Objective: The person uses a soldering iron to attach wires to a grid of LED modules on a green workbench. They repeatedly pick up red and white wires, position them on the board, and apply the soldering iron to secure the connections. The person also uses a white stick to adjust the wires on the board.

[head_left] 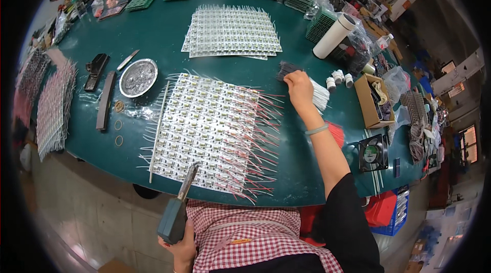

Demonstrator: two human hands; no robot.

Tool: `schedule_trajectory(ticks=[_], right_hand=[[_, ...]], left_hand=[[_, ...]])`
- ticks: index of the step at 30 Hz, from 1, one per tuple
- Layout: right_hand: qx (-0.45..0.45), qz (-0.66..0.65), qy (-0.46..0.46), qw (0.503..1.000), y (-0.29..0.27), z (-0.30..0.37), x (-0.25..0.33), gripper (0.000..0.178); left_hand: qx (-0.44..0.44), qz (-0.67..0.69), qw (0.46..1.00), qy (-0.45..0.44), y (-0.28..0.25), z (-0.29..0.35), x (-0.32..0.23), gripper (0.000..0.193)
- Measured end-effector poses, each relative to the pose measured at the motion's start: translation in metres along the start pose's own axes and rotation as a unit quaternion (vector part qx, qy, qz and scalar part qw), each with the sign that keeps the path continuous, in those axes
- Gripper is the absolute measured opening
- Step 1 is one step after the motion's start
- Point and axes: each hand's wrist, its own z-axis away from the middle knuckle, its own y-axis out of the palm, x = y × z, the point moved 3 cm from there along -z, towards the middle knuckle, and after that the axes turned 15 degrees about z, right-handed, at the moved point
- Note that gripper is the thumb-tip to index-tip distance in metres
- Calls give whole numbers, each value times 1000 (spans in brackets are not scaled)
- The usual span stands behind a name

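Observation:
My left hand (180, 246) is closed around the dark grey-green handle of a soldering gun (175, 217). Its metal tip points up over the near edge of a sheet of small white circuit boards (197, 124). Red and white wires stick out along the sheet's right side, white ones along its left. To the right of the sheet, my right hand (299, 89) has its fingers pinched at a bundle of black wires (287, 68); the fingertips are partly hidden. White wires (319, 95) lie beside that hand, and red wires (335, 134) lie nearer, by the forearm.
A foil-lined bowl (138, 77) sits left of the sheet, near a long dark bar (106, 100). More board sheets (230, 30) lie behind. At right are a white tumbler (334, 36), small bottles (338, 76), a cardboard box (371, 100) and a black fan (373, 153).

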Motion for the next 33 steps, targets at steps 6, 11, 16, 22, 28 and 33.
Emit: schedule_trajectory(ticks=[6, 11, 16, 22, 28, 33], right_hand=[[-72, -54, 3, 996, -41, 6, 18, 5], [52, -299, 23, 953, -124, 47, 120, 9], [160, -392, -35, 905, -173, 113, 186, 11], [206, -395, -38, 894, -165, 157, 219, 13], [190, -348, -48, 917, -164, 167, 225, 17], [170, -340, -54, 924, -161, 174, 226, 20]], left_hand=[[34, -21, 999, 19, 11, -9, -30, 31], [-18, 140, 977, -162, 15, -7, -54, 36], [11, 156, 975, -160, 7, -4, -54, 41], [39, 56, 992, -102, 0, 4, -56, 27], [106, -32, 994, -11, 4, 2, -66, 20], [152, -88, 984, 24, 1, 2, -64, 16]])
